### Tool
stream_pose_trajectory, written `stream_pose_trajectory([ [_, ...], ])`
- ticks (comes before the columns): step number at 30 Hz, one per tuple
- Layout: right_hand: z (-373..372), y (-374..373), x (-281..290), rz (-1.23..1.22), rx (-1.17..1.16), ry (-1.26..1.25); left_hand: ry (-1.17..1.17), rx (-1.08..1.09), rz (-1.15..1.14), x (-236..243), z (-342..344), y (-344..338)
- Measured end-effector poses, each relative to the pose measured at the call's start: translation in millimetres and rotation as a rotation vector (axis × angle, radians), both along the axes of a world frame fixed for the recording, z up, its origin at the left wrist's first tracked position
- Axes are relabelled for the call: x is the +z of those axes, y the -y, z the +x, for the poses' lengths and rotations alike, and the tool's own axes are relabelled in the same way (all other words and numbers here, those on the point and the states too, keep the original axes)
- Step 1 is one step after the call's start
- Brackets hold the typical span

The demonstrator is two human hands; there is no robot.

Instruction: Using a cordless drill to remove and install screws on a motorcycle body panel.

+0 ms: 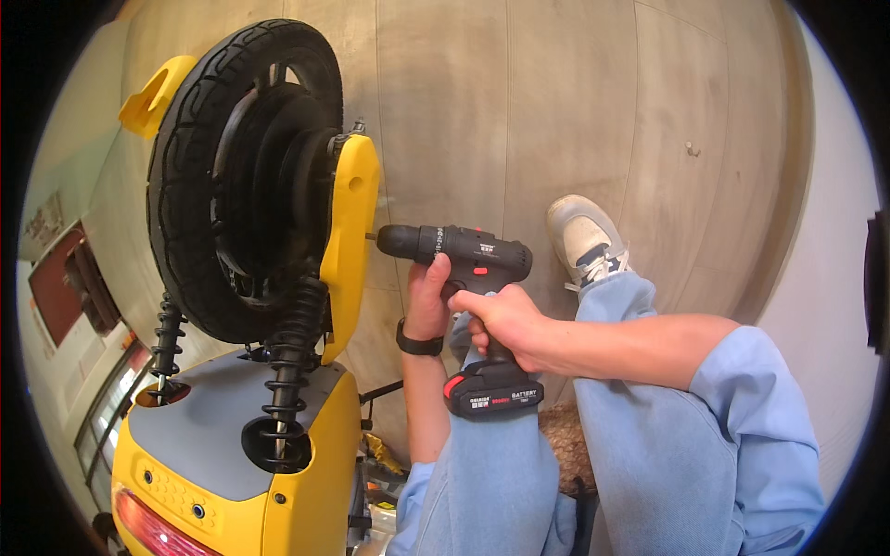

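Centrally, a black cordless drill (482, 259) lies sideways in my grip, above the floor (445, 120), its nose toward the middle of a yellow cover's (350, 222) right edge. My right hand (510, 324) is wrapped round its handle; my left hand (428, 289) braces the front from below, thumb against the body. For good work here, I judge, I should hold the drill in line with its bit (371, 235), square to the cover, press evenly and squeeze the trigger gently, with my left hand clear of the turning chuck (397, 241).

The bit's far end is lost at the cover's edge, so I cannot tell whether it is seated. My left fingers are hidden behind the drill; whether they close round it I cannot tell either. Beyond the cover stands a black tyre (176, 204), its hub dark and hard to make out. Below it, a coil spring (289, 357) runs down into a yellow scooter body (315, 463), which the lower border cuts off.
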State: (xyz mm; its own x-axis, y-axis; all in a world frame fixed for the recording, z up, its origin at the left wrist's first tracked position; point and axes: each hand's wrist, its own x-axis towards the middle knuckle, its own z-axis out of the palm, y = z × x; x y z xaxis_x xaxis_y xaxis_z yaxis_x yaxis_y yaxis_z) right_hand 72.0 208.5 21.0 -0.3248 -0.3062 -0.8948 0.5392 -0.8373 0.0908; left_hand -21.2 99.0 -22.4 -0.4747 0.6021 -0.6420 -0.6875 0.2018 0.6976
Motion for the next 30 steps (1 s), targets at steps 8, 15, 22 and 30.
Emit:
stream_pose_trajectory([
  [8,3,3,-3,0.015,-0.008,-0.021,0.022,-0.010,0.020,-4,2,0],
  [15,2,-4,3,0.032,0.028,-0.013,0.049,-0.012,0.033,-20,4,14],
  [22,5,-7,4,0.166,0.057,-0.014,0.118,0.071,0.075,-11,6,4],
  [30,7,7,-3,0.524,0.144,-0.030,0.100,0.018,0.142,-9,0,3],
])
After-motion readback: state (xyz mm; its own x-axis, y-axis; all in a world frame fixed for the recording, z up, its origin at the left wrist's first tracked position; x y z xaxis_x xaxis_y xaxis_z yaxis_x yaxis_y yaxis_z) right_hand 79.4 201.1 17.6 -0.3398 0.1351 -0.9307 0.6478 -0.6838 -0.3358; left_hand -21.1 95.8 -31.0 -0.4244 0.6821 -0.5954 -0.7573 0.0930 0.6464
